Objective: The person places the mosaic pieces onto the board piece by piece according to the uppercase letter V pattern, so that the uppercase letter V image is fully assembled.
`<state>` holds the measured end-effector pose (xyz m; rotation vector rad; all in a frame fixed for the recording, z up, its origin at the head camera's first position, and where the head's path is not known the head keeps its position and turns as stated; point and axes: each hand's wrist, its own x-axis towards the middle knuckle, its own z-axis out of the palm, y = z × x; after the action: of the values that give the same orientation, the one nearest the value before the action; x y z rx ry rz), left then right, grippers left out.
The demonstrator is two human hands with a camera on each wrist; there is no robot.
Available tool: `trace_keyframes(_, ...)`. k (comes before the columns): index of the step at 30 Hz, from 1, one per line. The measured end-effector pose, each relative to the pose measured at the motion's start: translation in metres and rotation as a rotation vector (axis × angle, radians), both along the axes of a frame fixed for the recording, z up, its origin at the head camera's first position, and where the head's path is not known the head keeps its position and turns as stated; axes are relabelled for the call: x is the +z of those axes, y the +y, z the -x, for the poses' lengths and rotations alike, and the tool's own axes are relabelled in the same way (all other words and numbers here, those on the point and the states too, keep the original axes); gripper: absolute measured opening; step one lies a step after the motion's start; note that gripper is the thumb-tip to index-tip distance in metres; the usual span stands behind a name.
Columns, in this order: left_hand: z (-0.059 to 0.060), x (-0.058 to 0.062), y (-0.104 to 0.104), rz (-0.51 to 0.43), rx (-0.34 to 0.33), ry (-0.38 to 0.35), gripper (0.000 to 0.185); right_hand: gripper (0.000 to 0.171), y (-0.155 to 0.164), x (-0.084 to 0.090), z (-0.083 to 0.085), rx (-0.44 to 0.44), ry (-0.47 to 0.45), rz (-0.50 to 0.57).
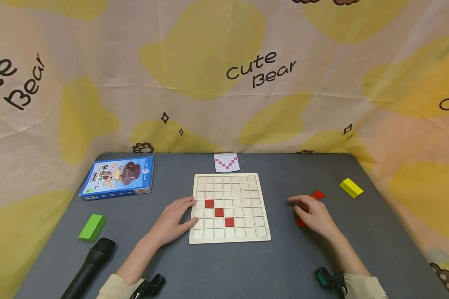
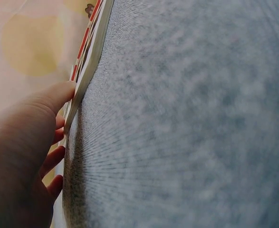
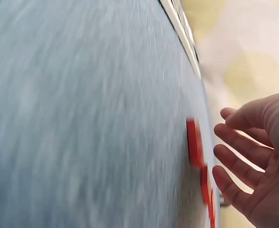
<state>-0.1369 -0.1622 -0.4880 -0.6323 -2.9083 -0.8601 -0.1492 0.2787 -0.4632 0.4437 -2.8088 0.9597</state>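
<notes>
A pale wooden grid board (image 1: 230, 240) lies in the middle of the table, with red square tiles (image 1: 219, 212) set in a diagonal line of three cells. My left hand (image 1: 172, 220) rests at the board's left edge, fingers extended; in the left wrist view the thumb touches the board's side (image 2: 94, 61). To the right of the board, my right hand (image 1: 314, 214) hovers over several loose red tiles (image 1: 319, 194), partly hiding them. Its fingers bend loosely in the right wrist view, just off the red tiles (image 3: 195, 142), and I see nothing held.
Behind the board lies a small pattern card (image 1: 226, 162) with a pink V of squares. A blue box (image 1: 119, 176) sits back left, a green block (image 1: 92, 227) and black microphone (image 1: 91, 265) front left. Far right is a yellow block (image 1: 351, 188).
</notes>
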Motion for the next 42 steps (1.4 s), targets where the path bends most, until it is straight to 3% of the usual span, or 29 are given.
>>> trace_keyframes(8,0.0,-0.001,0.0,0.006,0.005,0.003,0.059,0.042,0.027,0.002,-0.011,-0.041,-0.04,-0.055)
trace_keyframes(14,0.0,0.0,0.0,0.003,0.003,-0.002,0.059,0.04,0.033,0.0,-0.012,-0.027,-0.028,-0.073)
trace_keyframes(24,0.0,0.001,0.0,0.008,0.002,-0.009,0.059,0.036,0.034,-0.003,-0.011,-0.025,0.041,-0.057)
trace_keyframes(35,0.0,0.002,0.0,0.01,0.001,-0.004,0.059,0.031,0.03,-0.002,-0.007,-0.038,-0.011,-0.048)
trace_keyframes(42,0.0,0.002,0.0,0.005,-0.001,-0.005,0.059,0.029,0.016,-0.003,-0.001,-0.033,0.002,-0.041)
